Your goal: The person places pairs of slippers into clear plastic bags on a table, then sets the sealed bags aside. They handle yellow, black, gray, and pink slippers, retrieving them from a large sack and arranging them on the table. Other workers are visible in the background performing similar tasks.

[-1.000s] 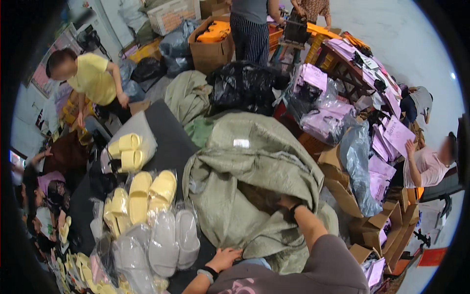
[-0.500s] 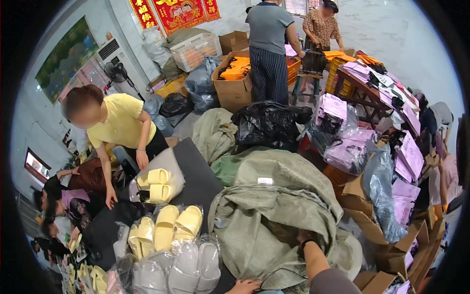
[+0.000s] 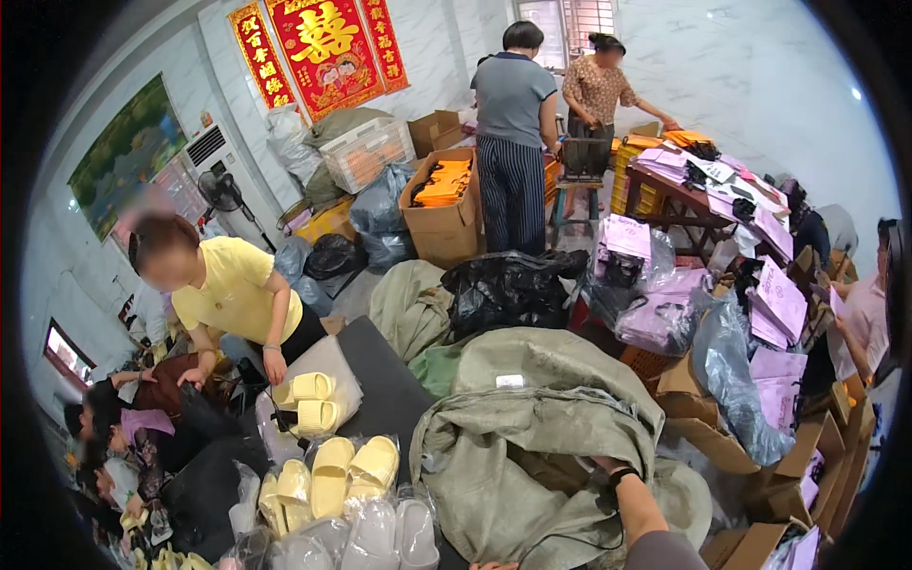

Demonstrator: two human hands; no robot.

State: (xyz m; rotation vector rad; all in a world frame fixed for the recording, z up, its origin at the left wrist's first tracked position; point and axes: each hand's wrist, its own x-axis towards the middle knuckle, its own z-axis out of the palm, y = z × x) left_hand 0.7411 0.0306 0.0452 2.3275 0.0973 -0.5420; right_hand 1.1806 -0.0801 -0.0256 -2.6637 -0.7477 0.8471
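Note:
A large grey-green woven sack (image 3: 532, 446) stands before me with its mouth gaping. My right hand (image 3: 606, 465), with a dark band at the wrist, reaches inside its right rim, so the fingers are hidden. Just a sliver of my left hand (image 3: 494, 566) shows at the lower edge, by the sack's near side; its grip cannot be made out. A thin dark cord (image 3: 570, 540) crosses the front of the sack. Left of it, yellow slippers (image 3: 331, 467) and grey slippers (image 3: 372, 534) in clear plastic bags lie together.
A person in yellow (image 3: 237, 290) stands across the dark table (image 3: 375, 380), near more bagged slippers (image 3: 313, 401). Open cardboard boxes (image 3: 703, 418) and lilac bags (image 3: 665, 309) crowd my right. Behind the sack lies a black plastic bag (image 3: 503, 285); two people stand farther back.
My view has tilted up, so things sit lower in it. My left hand has mostly slipped out of sight. The person in yellow has drawn one hand back; a far person stretches an arm sideways.

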